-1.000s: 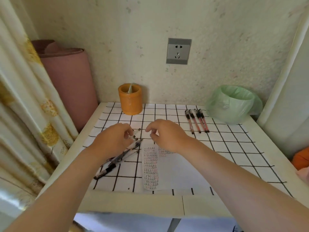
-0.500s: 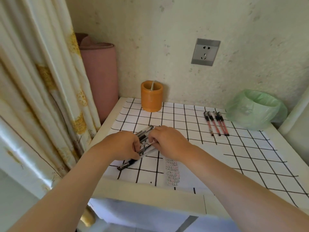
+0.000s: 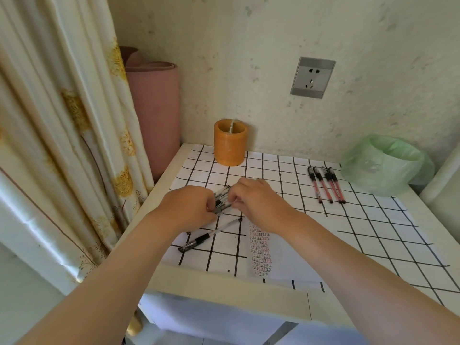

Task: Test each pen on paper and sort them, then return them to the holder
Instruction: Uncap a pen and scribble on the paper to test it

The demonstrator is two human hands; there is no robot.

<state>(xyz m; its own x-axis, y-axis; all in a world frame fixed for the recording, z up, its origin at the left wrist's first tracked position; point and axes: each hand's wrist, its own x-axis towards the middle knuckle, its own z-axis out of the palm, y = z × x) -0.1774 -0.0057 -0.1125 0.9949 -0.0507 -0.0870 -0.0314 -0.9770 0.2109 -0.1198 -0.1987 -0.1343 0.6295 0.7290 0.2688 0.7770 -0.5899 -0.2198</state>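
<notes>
Being held between both hands in the head view, a bundle of black pens point(image 3: 222, 200) is being gripped over the left part of the grid-patterned cloth point(image 3: 273, 170); whether it is touching the cloth cannot be told. Its near end is being clasped by the left hand point(image 3: 189, 207), fingers curled around the barrels, while its far end is being pinched by the curled fingers of the right hand point(image 3: 258, 202). One loose black pen point(image 3: 206, 236) is lying slantwise on the cloth just below the left hand, beside the marked test paper point(image 3: 260, 250). Four red pens point(image 3: 326, 184) are lying side by side, well apart to the right, near the green-lined bin point(image 3: 388, 155). The orange holder point(image 3: 230, 145) is standing upright at the cloth's far edge, near the wall.
</notes>
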